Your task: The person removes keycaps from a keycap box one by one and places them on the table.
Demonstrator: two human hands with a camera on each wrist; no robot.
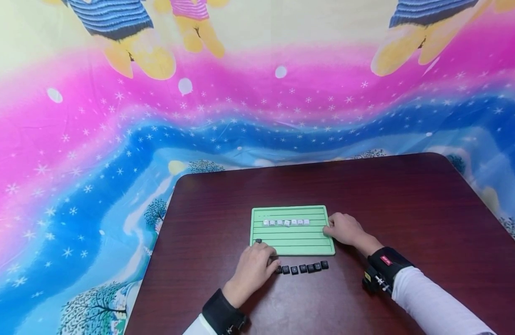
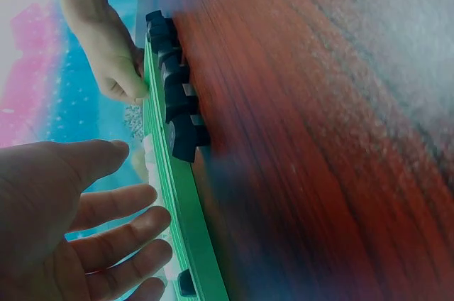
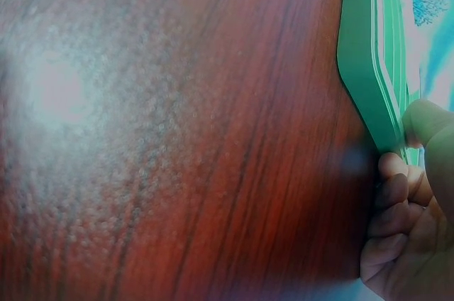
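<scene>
A green ridged board point(image 1: 290, 242) lies on the table, with a row of white keycaps point(image 1: 287, 223) along one of its upper strips. My left hand point(image 1: 253, 263) is over the board's near left corner, its fingers loosely extended and the thumb apart in the left wrist view. Beside those fingertips, a single black keycap point(image 1: 258, 240) sits on the board's left part. My right hand point(image 1: 345, 228) grips the board's right edge, thumb on top and the other fingers curled against the side. Several black keycaps point(image 1: 303, 268) form a row on the table before the board's near edge.
The dark red-brown wooden table point(image 1: 408, 209) has rounded far corners. Behind it hangs a colourful printed cloth point(image 1: 261, 107) that reaches down past the table's edges. Each wrist carries a black strap point(image 1: 389, 263) with a small device.
</scene>
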